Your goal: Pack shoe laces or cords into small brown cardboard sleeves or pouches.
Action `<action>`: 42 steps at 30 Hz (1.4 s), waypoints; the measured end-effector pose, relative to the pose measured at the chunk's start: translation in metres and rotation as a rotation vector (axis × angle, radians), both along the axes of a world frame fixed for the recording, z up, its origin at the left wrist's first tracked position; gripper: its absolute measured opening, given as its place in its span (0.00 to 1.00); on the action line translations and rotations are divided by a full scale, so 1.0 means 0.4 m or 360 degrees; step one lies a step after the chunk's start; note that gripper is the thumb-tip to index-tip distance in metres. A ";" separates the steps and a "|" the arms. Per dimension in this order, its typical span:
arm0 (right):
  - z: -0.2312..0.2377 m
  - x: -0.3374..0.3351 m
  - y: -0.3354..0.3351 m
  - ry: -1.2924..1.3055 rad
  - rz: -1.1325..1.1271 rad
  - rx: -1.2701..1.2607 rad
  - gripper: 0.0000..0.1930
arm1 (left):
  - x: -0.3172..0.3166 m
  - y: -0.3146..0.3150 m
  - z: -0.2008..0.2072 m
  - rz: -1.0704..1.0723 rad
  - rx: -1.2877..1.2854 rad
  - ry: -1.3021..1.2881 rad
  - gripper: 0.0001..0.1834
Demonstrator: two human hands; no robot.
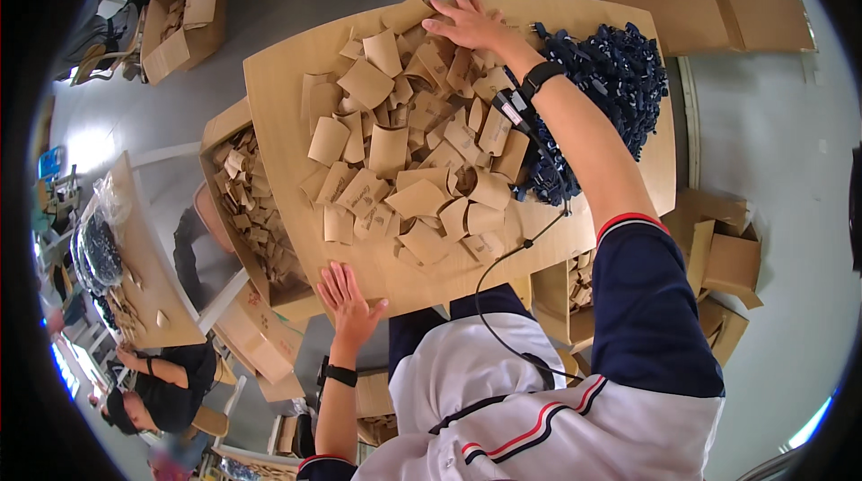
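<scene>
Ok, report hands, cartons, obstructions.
Left hand spread at table's near edge. Right hand open at far side of carton pile. Black cable crosses the view.

From close above, one head-worn fisheye looks down on left hand (353, 315), right hand (473, 27) and table (280, 97).

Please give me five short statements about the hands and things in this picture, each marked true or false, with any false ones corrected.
1. The left hand is spread at the near edge of the table. True.
2. A dark blue pile lies on the right side of the table. True.
3. The right hand is buried in the dark blue pile. False: it is at the far edge of the table, by the cardboard pieces.
4. The left wrist is bare. False: it wears a dark band.
5. The long box against the left side of the table is empty. False: it holds many cardboard pieces.
</scene>
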State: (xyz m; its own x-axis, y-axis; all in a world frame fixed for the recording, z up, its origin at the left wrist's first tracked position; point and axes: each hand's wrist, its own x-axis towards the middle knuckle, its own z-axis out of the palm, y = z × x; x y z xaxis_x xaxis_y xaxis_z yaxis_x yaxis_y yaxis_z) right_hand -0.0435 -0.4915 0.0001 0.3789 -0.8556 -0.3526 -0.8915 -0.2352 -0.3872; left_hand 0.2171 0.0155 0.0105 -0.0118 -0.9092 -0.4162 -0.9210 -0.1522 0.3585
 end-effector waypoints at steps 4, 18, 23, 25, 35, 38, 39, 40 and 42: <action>0.001 0.033 0.043 -0.0020 0.0205 0.0057 0.45 | -0.001 0.013 0.006 0.0024 -0.0121 -0.0037 0.59; 0.179 -0.125 0.303 -0.0776 0.0304 0.0477 0.39 | -0.119 0.077 -0.027 0.0096 -0.0536 -0.0340 0.44; 0.172 -0.255 0.386 -0.0595 0.0731 -0.0928 0.25 | -0.202 0.162 -0.062 0.0200 -0.0771 -0.0311 0.38; 0.206 -0.305 0.549 -0.0374 0.0726 -0.0727 0.27 | -0.232 0.196 -0.072 0.0302 -0.0782 -0.0254 0.35; 0.053 -0.502 0.638 0.0361 0.0863 -0.1211 0.28 | -0.396 0.192 -0.077 0.0445 -0.0945 0.0020 0.33; 0.055 -0.563 0.660 0.0294 0.0943 -0.1270 0.27 | -0.449 0.164 -0.077 0.0370 -0.0975 0.0049 0.32; 0.060 -0.578 0.664 0.0273 0.0983 -0.1326 0.28 | -0.467 0.153 -0.066 0.0374 -0.0962 0.0058 0.32; 0.057 -0.584 0.667 0.0256 0.1035 -0.1378 0.28 | -0.483 0.141 -0.067 0.0251 -0.1007 0.0117 0.32; 0.063 -0.593 0.674 0.0234 0.1064 -0.1331 0.29 | -0.516 0.111 -0.062 0.0142 -0.1042 0.0188 0.32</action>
